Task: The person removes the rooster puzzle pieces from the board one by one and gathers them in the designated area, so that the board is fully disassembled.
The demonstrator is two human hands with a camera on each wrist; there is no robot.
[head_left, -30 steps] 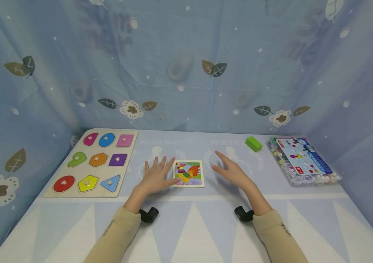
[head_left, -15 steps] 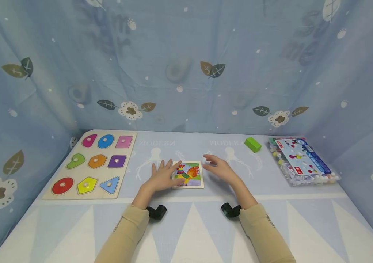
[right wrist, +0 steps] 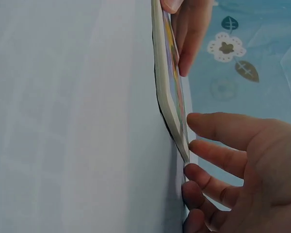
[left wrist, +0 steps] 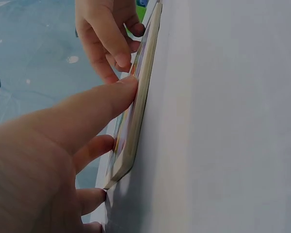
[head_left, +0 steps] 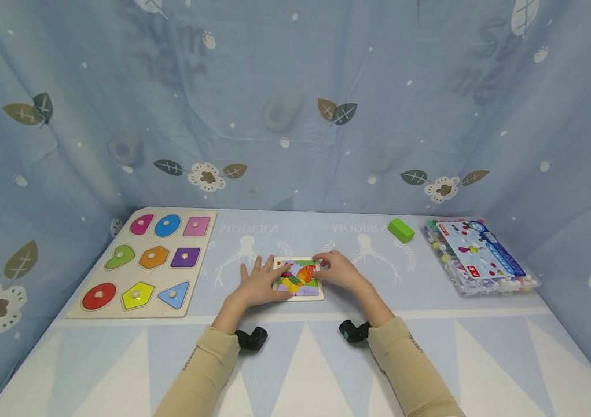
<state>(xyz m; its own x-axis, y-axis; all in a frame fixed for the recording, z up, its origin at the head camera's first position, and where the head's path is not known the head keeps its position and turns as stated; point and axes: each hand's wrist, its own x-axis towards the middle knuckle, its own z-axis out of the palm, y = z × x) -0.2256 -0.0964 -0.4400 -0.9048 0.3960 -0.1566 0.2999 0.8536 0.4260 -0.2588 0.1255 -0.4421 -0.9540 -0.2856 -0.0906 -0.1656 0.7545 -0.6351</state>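
A small square rooster picture puzzle (head_left: pixel 300 289) with a pale wooden frame lies flat on the table, between the two hands. My left hand (head_left: pixel 261 286) is spread over its left side. In the left wrist view the thumb (left wrist: pixel 111 97) rests on the picture near the front border, while other fingertips come down at the left edge. From the other side my right hand (head_left: pixel 339 271) reaches the puzzle's right border, its thumb and index fingertips right at the picture. Its remaining fingers (right wrist: pixel 203 194), loosely bent, touch down beside the frame in the right wrist view.
On the left lies a wooden shape board (head_left: pixel 165 301) with knobbed pieces. A green block (head_left: pixel 401 230) sits at the back right, beside a clear box of beads (head_left: pixel 483 255) with a printed card. A blue patterned curtain (head_left: pixel 295 87) encloses the table's back and sides.
My right hand has moved left until its fingertips reach the puzzle's right border. The left hand has shifted right, farther over the puzzle, which has stayed in place.
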